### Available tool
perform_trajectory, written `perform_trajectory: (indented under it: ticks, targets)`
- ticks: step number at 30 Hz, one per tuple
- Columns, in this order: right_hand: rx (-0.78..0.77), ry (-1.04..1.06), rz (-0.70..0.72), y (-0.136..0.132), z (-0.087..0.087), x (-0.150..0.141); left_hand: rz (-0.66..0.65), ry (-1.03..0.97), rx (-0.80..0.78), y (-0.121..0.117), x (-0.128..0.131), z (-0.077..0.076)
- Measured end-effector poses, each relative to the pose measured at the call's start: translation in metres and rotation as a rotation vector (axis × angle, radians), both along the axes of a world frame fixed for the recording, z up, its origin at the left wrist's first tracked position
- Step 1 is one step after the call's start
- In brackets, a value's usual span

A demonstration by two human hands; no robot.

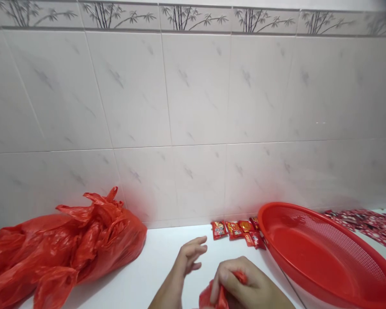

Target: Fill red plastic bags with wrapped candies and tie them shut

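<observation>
My right hand [244, 283] is closed around a crumpled red plastic bag [210, 296] at the bottom of the head view. A bit of the red plastic pokes out above the curled fingers, and the lower part of the bag is cut off by the frame edge. To the left of it, my left hand [191, 256] is raised over the white surface with its fingers apart and nothing in them. Several small red packets [234, 230] lie beyond both hands, close to the wall.
A large red plastic basket [309, 249] with perforated sides stands on the right. Behind it, many red-and-white printed pieces [369, 225] are spread out. Big, full red plastic bags [106, 240] take up the left side. The tiled wall [196, 107] closes off the back.
</observation>
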State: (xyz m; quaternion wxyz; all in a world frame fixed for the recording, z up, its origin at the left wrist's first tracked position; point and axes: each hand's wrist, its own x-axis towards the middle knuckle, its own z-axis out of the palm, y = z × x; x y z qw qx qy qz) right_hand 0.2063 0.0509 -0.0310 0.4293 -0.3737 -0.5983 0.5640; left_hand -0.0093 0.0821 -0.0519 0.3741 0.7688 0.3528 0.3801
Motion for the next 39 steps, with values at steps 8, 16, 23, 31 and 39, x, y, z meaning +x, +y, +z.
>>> perform_trajectory:
  ticks: [8,16,23,31,39]
  targets:
    - [0.263,0.042,0.063,0.008,-0.019,0.006,-0.024,0.084,-0.188,0.001,0.014,0.0]
    - [0.616,-0.162,-0.303,0.024,-0.027,0.004,0.064,-0.13,-0.465,-0.018,0.012,0.025]
    - [0.908,0.038,-0.349,0.031,-0.03,-0.002,-0.067,-0.136,-0.448,-0.009,0.018,0.028]
    - [0.923,0.018,-0.331,0.021,-0.026,0.004,0.074,0.027,-0.188,-0.004,0.015,0.023]
    - [0.82,-0.331,-0.615,0.0,-0.005,0.019,0.379,0.142,0.069,-0.004,-0.002,0.028]
